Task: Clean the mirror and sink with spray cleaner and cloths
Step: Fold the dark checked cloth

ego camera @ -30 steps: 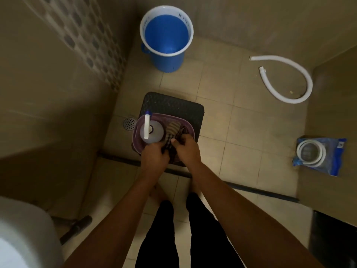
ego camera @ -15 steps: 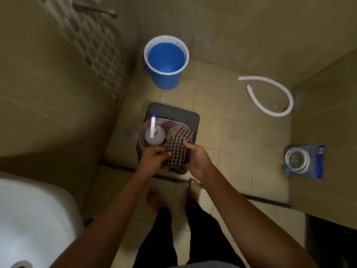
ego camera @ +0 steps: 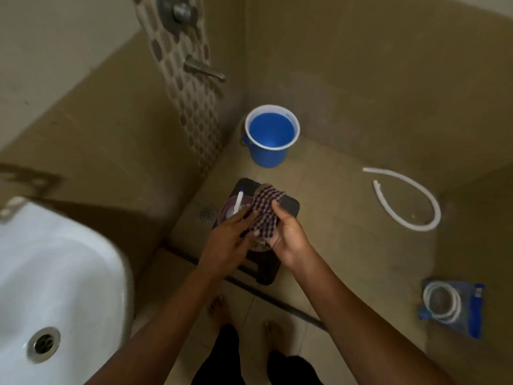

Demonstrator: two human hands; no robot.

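A checked purple-and-white cloth [ego camera: 265, 212] is held up between both hands above a purple basin [ego camera: 226, 204] that sits on a dark stool [ego camera: 290, 205]. My left hand [ego camera: 224, 240] pinches the cloth's left edge. My right hand [ego camera: 287, 234] grips its right side from below. A spray bottle [ego camera: 238, 204] with a white nozzle stands in the basin, partly hidden by my left hand. The white sink [ego camera: 63, 273] with its metal drain fills the lower left. The mirror is out of view.
A blue bucket [ego camera: 272, 134] stands in the floor corner beyond the stool. A white hose [ego camera: 408, 201] curls on the tiles at right, and a blue packet with a coiled hose [ego camera: 452, 307] lies near the right wall. A wall tap [ego camera: 204, 69] juts out above. My bare feet stand below the stool.
Both hands have lifted the cloth out of the basin and spread it. The view has tilted up and swung left, so more of the sink and the wall tap show.
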